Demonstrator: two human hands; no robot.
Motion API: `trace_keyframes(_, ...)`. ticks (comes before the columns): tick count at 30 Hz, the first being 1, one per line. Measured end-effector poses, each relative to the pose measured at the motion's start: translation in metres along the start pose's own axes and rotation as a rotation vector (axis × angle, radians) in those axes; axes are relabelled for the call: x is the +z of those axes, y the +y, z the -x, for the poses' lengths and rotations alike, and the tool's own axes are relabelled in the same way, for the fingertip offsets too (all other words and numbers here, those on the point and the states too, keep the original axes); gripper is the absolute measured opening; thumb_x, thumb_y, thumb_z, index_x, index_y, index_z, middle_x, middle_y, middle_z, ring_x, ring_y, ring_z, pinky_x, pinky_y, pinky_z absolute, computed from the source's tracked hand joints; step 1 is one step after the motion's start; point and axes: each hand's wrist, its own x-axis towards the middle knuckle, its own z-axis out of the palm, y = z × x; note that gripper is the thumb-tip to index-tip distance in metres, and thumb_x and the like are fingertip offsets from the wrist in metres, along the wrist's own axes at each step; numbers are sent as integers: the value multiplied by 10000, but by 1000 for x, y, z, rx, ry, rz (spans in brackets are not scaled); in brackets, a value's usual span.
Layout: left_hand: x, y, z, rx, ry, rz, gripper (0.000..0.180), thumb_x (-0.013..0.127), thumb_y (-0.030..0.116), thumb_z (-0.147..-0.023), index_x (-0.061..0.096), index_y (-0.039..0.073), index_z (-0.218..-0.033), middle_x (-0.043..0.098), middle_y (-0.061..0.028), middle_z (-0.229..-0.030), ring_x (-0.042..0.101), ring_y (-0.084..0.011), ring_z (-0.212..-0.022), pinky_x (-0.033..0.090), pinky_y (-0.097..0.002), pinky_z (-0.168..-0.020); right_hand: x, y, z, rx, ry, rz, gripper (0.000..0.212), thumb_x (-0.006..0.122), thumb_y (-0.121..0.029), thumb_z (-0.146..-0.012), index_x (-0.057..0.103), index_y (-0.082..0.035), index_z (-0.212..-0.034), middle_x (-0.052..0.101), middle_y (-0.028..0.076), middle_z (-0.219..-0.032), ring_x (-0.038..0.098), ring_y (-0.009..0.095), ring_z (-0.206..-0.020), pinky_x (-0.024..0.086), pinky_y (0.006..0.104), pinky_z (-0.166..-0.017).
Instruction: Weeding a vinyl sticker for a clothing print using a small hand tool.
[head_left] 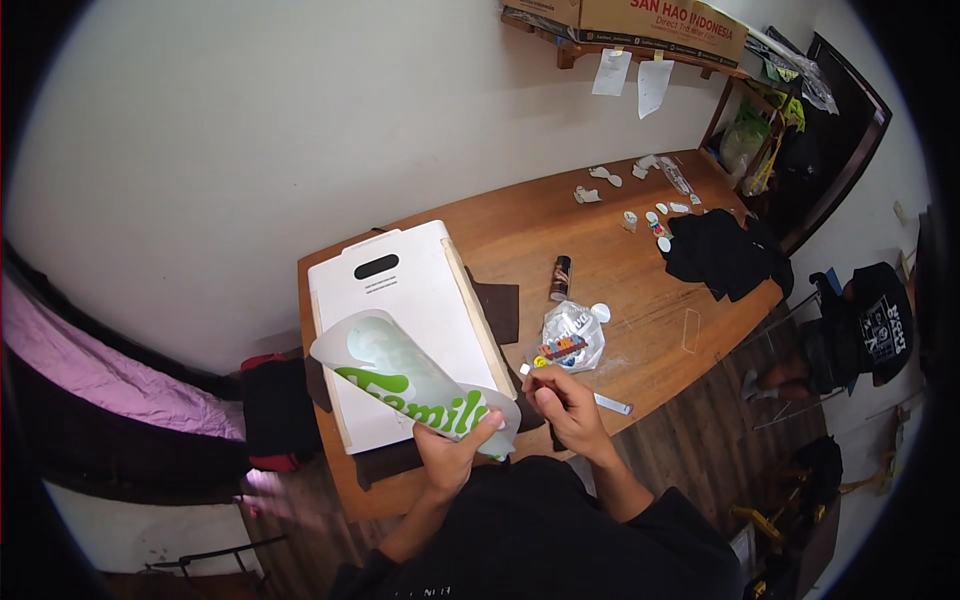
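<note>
A curled, translucent film sheet (pixel 375 345) with bold green lettering spans the space in front of me. My left hand (pixel 455 455) grips its lower right end, the thumb lying on top. Beside it, my right hand (pixel 563 408) is closed, its thumb and fingers drawn together. A small white piece (pixel 524 369) shows at those fingertips; I cannot tell whether they hold it. Beneath the film lies a large white board (pixel 430 290) with a dark oval slot. Just beyond my right hand are a clear plastic bag (pixel 583 352) with coloured print and a white strip (pixel 613 404).
On the wooden table (pixel 480 240) stand a black cylindrical container (pixel 561 278), several white scraps (pixel 605 177) and a heap of black cloth (pixel 720 255). A shelf with a cardboard box (pixel 650 35) overhangs the back. Another person (pixel 870 330) sits at the right.
</note>
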Motion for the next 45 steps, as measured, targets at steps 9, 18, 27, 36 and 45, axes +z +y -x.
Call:
trace_keyframes(9, 8, -3, -2, 5, 161, 177, 263, 682, -111, -778, 563, -19, -994, 646, -93, -872, 657, -179, -759, 554, -311, -705, 30, -8, 7, 12, 7, 134, 221, 587, -122, -919, 565, 20, -1087, 637, 138, -904, 627, 189, -778, 480, 279, -690)
trace_keyframes(18, 12, -3, 2, 81, 142, 192, 305, 624, -74, -838, 504, 26, -1100, 599, -64, -928, 612, -148, -827, 516, -278, -769, 45, -16, 7, -67, 145, 199, 240, 612, -112, -906, 562, 36, -1088, 626, 170, -853, 631, 210, -733, 490, 291, -654)
trace_keyframes(27, 12, -5, 3, 71, 192, 244, 344, 654, -108, -801, 503, 5, -1088, 630, -97, -895, 646, -185, -780, 532, -301, -752, 48, -15, 8, -91, 168, 165, 213, 602, -97, -902, 579, 34, -1068, 625, 139, -866, 605, 169, -725, 474, 265, -648)
trace_keyframes(36, 10, -8, 3, 62, 191, 237, 346, 652, -110, -801, 500, 5, -1089, 629, -98, -891, 647, -187, -772, 534, -300, -742, 50, -13, 8, -132, 194, 154, 201, 594, -98, -909, 580, 38, -1056, 626, 136, -855, 615, 168, -712, 475, 266, -631)
trace_keyframes(45, 14, -3, 3, 56, 198, 247, 348, 658, -112, -796, 503, 8, -1085, 629, -94, -893, 645, -179, -778, 533, -294, -743, 50, -14, 8, -101, 174, 147, 198, 587, -96, -913, 574, 37, -1058, 616, 140, -851, 616, 169, -717, 473, 266, -632)
